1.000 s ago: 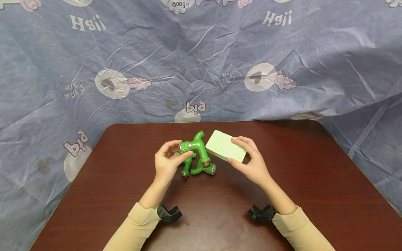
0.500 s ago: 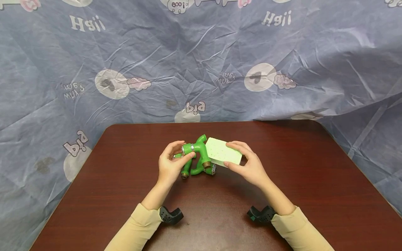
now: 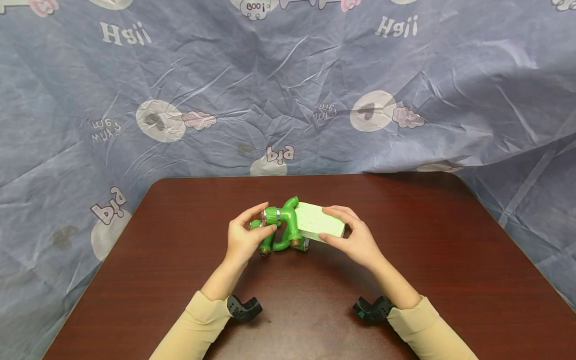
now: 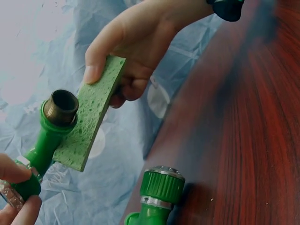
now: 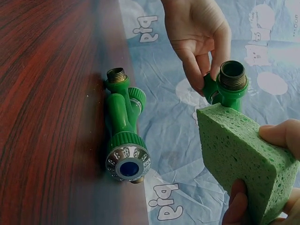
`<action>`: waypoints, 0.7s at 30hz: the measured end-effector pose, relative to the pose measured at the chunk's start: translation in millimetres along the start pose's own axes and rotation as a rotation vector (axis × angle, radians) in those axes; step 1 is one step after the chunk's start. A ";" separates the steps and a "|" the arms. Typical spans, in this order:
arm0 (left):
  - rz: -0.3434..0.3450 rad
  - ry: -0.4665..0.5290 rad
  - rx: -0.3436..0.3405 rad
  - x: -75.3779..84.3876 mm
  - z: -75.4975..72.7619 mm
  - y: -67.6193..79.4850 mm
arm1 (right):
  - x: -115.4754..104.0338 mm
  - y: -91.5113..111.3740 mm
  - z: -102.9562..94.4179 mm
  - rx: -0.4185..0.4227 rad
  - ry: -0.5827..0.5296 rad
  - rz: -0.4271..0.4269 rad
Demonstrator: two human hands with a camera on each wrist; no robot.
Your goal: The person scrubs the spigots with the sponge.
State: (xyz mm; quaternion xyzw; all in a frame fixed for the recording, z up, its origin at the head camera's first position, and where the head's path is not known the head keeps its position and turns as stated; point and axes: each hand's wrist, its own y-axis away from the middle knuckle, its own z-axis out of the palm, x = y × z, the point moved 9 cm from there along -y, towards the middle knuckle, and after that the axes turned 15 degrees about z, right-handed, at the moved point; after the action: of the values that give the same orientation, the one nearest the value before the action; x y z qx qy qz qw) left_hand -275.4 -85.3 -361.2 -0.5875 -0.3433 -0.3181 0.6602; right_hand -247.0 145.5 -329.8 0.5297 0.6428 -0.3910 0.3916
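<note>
My left hand pinches the ribbed knob of a green faucet, holding it above the table with its brass threaded end pointing down toward me. In my right hand is a light green sponge, gripped between thumb and fingers at its right end. The sponge's other end lies against the faucet's body, as the right wrist view shows with the sponge meeting the faucet. Below the held faucet, two more green faucets lie on the table, partly hidden by it.
The dark reddish wooden table reaches to a wrinkled blue-grey printed cloth hanging behind it. Black wrist devices sit at both cuffs of the beige sleeves.
My right hand has brought the sponge down and left against the faucet. The left hand has shifted slightly right, and the held faucet has moved a little right and down.
</note>
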 end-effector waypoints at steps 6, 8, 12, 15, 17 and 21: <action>0.015 0.008 -0.011 -3.9 -1.4 -2.1 | 2.3 -1.9 -1.7 0.010 -0.019 0.000; 0.014 0.016 -0.013 -3.5 -1.4 -2.6 | 2.0 -1.9 -2.9 0.017 -0.031 -0.005; 0.035 0.022 -0.016 9.2 -0.3 -3.1 | 0.5 -1.8 -4.7 0.030 -0.044 -0.015; 0.062 0.014 -0.007 23.8 -0.1 -3.1 | -0.7 -1.5 -5.7 0.039 -0.040 -0.020; 0.069 0.004 0.010 31.1 -0.8 -3.1 | -1.2 -1.4 -6.8 0.046 -0.040 -0.020; 0.070 0.004 0.047 32.5 -3.3 -3.4 | -2.7 -1.3 -10.9 0.071 -0.048 -0.021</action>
State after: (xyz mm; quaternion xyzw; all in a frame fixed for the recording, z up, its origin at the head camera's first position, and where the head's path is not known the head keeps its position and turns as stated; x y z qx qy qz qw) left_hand -259.6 -89.5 -332.6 -0.5829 -0.3283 -0.2878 0.6853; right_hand -248.9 154.3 -322.9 0.5268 0.6245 -0.4303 0.3839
